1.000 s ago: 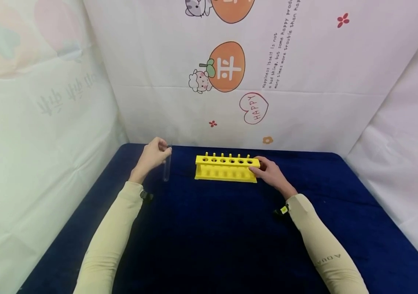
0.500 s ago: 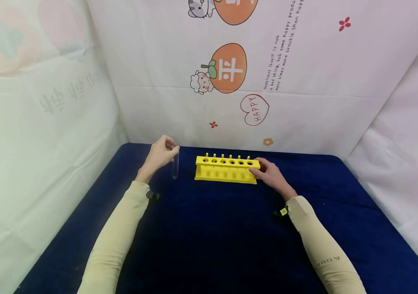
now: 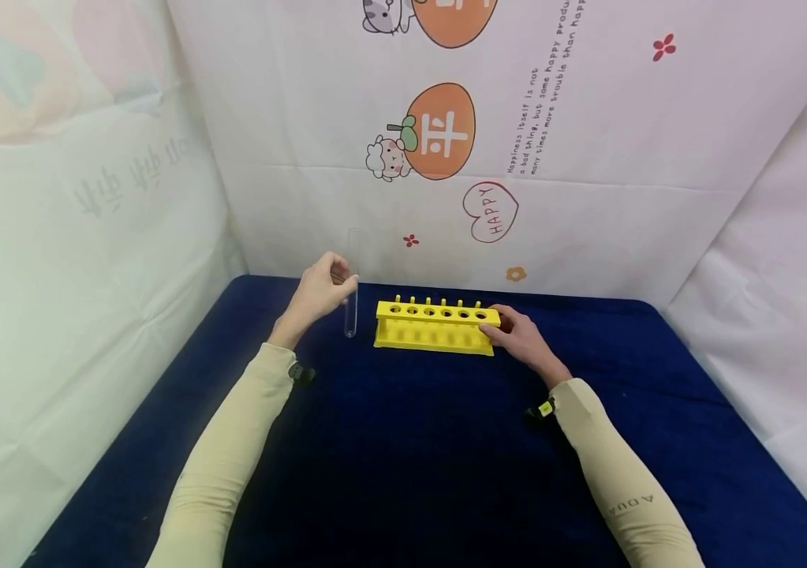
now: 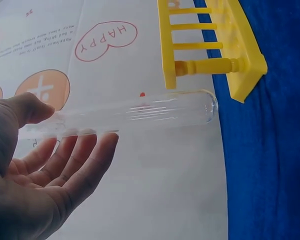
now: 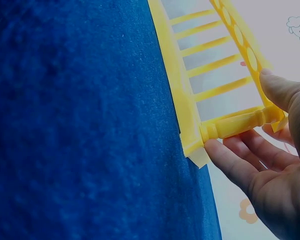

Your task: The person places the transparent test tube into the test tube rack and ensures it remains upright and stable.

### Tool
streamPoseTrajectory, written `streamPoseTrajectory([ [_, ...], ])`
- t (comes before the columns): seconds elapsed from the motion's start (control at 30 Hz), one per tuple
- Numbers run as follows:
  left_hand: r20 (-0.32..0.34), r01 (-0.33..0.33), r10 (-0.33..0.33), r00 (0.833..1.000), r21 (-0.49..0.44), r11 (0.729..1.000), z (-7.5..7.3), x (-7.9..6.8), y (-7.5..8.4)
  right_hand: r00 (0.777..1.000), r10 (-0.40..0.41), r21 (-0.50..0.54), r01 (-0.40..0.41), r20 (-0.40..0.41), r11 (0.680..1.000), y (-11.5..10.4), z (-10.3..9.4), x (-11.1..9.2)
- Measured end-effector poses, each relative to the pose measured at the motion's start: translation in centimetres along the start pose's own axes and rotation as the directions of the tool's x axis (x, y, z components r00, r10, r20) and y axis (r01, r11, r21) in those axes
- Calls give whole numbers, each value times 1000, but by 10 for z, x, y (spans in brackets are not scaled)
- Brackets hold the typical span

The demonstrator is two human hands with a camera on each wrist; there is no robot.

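My left hand (image 3: 325,289) pinches a clear glass test tube (image 4: 165,107) between thumb and fingertips. The tube hangs nearly upright, rounded end down, just left of a yellow test tube rack (image 3: 435,335). In the left wrist view its rounded end comes close to the rack's end post (image 4: 207,66). The rack stands on the table, with a row of round holes along its top bar and a row of pegs behind. My right hand (image 3: 520,335) grips the rack's right end, thumb at the top bar and fingers around the end post, as the right wrist view shows.
A dark blue cloth (image 3: 403,442) covers the table. White printed sheets hang behind it and at both sides, the back sheet (image 3: 304,158) close beyond the rack. Each wrist wears a small dark camera strap over a pale sleeve (image 3: 226,450).
My left hand has moved right with the test tube, bringing it nearer the rack's left end, and slightly up. The right hand and the rack stay in place.
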State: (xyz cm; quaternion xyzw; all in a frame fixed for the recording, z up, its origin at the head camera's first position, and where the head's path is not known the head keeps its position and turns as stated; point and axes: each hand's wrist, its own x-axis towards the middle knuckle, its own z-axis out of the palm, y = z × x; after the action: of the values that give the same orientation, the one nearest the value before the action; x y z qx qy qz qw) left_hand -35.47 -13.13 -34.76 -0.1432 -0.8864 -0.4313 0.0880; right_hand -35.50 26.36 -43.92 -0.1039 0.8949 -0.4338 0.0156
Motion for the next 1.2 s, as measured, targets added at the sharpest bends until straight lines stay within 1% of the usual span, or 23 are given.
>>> streamPoseTrajectory([
  [0.17, -6, -17, 17, 1000, -23, 1000, 0, 3, 7, 1000, 4, 8, -4, -3, 1000, 0, 0, 1],
  [0.33, -45, -41, 38, 998, -61, 997, 0, 8, 14, 1000, -2, 17, 2, -3, 1000, -1, -1, 2],
  [0.47, -70, -57, 51, 996, -82, 995, 1, 11, 17, 1000, -7, 5, 7, 2, 1000, -2, -1, 3],
  [0.73, -87, -86, 77, 993, -109, 990, 9, 18, 22, 1000, 0, -14, 0, -13, 1000, -2, 0, 4],
  [0.97, -94, -95, 83, 992, -134, 986, 13, 25, 27, 1000, -7, -5, 7, -1, 1000, -2, -1, 3],
  [1.2, -105, -111, 98, 990, -132, 985, 21, 30, 27, 1000, -6, -24, 6, -13, 1000, 1, 2, 2],
])
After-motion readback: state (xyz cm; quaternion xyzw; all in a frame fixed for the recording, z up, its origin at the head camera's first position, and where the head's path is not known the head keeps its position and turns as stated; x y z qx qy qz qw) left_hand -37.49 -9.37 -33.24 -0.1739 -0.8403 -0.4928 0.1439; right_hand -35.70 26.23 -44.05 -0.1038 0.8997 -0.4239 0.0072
